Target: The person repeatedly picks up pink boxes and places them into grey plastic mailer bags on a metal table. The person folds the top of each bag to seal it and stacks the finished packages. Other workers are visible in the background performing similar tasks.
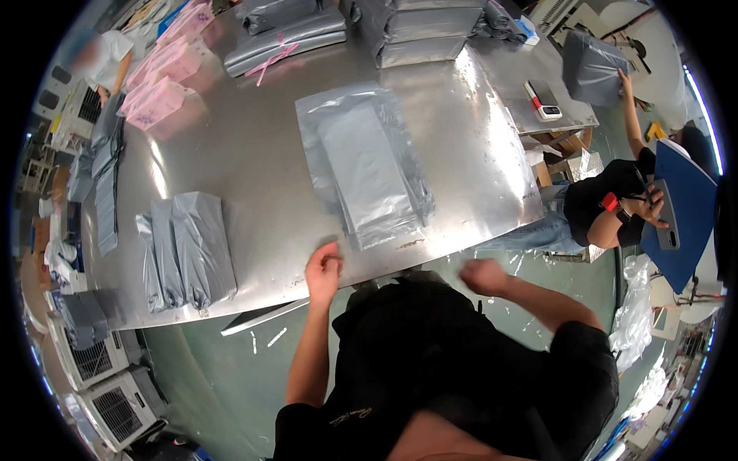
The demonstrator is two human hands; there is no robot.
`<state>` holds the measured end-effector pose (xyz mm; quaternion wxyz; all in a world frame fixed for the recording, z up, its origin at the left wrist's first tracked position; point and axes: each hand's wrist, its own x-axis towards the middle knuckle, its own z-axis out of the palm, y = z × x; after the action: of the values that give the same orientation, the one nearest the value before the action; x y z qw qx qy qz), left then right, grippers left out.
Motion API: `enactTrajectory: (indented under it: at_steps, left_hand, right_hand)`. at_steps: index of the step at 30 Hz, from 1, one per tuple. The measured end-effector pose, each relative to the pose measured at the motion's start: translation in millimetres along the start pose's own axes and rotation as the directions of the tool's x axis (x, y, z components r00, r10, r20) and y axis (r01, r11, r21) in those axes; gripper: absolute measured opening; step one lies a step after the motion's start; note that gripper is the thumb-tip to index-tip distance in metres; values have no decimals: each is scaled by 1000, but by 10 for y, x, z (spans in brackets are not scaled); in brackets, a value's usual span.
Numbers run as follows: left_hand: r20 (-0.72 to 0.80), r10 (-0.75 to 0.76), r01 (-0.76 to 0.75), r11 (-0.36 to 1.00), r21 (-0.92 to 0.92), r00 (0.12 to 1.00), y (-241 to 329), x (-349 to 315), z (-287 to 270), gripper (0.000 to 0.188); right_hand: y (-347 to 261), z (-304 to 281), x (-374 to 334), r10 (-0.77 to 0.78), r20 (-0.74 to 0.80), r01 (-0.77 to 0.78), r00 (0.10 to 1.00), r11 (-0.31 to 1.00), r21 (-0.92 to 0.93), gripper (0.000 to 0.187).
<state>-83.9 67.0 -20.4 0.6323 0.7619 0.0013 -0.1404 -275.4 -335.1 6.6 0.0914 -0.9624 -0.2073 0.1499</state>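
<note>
A stack of flat grey plastic mailing bags lies on the steel table in front of me, a narrower, paler one on top of wider ones. My left hand hovers by the table's near edge, just below the stack's lower left corner. Its fingers are curled and nothing shows in them. My right hand is off the table to the right, over the floor. It is a little blurred, closed like a fist, and no held thing is visible.
Filled grey parcels lie at the table's left. Pink boxes line the far left. Bundled grey bags and stacked grey packs stand at the back. At right, a person holds a grey parcel and a phone.
</note>
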Motion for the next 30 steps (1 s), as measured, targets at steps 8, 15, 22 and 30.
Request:
enactTrajectory:
  at_steps: [8,15,22,30]
  left_hand:
    - [734,597,-852,-152,501,324,855,363,-11,40]
    - [791,531,-899,-117,422,303,759,588,19,19]
    - [69,69,-59,988,-146,995,367,660,218,22]
    - [196,-165,228,903,-365,966,113,882,328,24]
  right_hand:
    - [300,-1280,830,-105,-456,45,884,989,-141,52]
    - [636,-1054,1722,-615,-255,535,746,782,-319,26]
    - [675,-619,1953,342,-1,51,940,-138,989,18]
    - [393,-768,2236,505,114,-177,855,78,981,47]
